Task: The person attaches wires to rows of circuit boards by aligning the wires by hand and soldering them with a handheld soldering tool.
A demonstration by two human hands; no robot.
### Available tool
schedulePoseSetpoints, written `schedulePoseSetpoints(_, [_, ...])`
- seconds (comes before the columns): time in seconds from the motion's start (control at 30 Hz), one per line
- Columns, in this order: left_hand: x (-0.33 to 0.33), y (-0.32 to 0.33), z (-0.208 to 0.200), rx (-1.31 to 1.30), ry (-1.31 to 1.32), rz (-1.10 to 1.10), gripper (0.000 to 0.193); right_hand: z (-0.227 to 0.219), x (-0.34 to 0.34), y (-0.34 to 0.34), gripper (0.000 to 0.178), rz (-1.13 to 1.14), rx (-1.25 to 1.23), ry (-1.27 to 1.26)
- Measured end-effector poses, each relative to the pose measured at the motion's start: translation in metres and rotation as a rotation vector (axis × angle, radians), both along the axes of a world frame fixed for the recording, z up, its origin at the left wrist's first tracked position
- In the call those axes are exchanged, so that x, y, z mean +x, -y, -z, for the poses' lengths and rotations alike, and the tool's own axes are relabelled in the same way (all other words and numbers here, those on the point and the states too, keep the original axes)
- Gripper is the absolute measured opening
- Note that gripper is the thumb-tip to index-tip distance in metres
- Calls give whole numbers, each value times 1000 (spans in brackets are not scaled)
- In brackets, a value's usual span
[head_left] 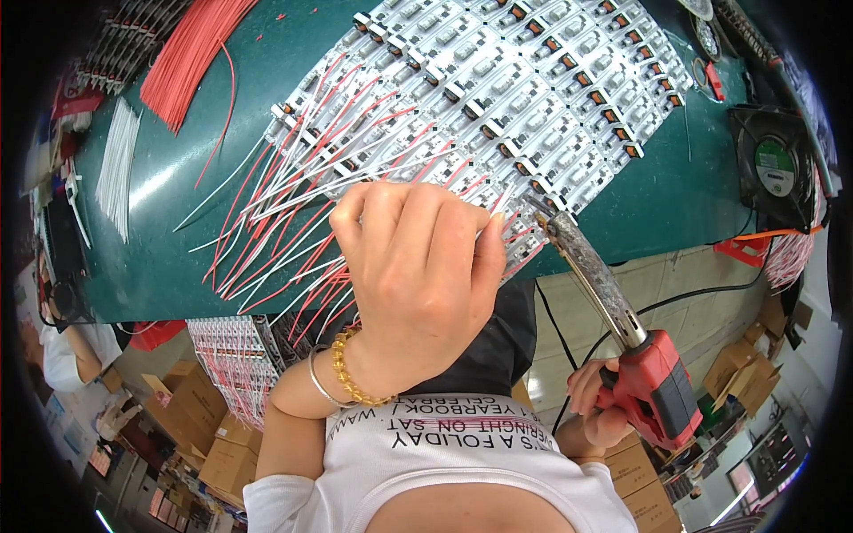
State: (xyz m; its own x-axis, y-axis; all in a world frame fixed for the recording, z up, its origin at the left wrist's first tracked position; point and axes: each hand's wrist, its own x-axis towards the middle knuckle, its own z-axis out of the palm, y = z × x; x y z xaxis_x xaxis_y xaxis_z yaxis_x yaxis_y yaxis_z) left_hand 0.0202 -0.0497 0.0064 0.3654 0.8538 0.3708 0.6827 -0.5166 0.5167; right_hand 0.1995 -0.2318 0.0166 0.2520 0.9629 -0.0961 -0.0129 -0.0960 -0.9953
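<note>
My left hand (418, 258) is closed in a pinch over the near edge of a large panel of small white circuit boards (533, 115). A thin white wire (504, 200) shows at its fingertips. My right hand (597, 407) grips the red and black handle of a soldering gun (657, 386). The gun's metal barrel slants up to the left, and its tip is by the panel's lower corner, close to my left fingertips. Red and white wires (267, 213) fan out from the panel's left part; my left hand hides some of them.
On the green table (178, 266), a bundle of red wires (191, 67) and one of white wires (117, 169) lie at the left. A black fan (771, 169) stands at the right. Cardboard boxes (182, 404) and another wired panel (227, 360) are below the table edge.
</note>
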Motion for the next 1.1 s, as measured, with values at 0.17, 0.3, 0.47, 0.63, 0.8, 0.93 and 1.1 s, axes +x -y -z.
schedulePoseSetpoints(0.17, [0,-1,-1,-2,4,2,16,-9,-7,-8,78,21,-62,-39])
schedulePoseSetpoints(0.3, [1,1,4,11,48,-20,18,-3,-5,-4,80,8,-39,-47])
schedulePoseSetpoints(0.47, [-4,5,-9,-98,91,18,18,3,3,8,83,71,71,-91])
schedulePoseSetpoints(0.63, [-4,10,-7,-94,25,54,18,2,0,10,81,73,4,-131])
schedulePoseSetpoints(0.8, [-2,8,-8,-93,7,73,18,-2,1,11,77,44,-55,-106])
schedulePoseSetpoints(0.93, [-3,8,-7,-93,13,70,18,2,4,26,58,168,-166,-91])
schedulePoseSetpoints(1.1, [-1,8,-6,-82,13,67,18,-15,-11,6,59,319,-224,-99])
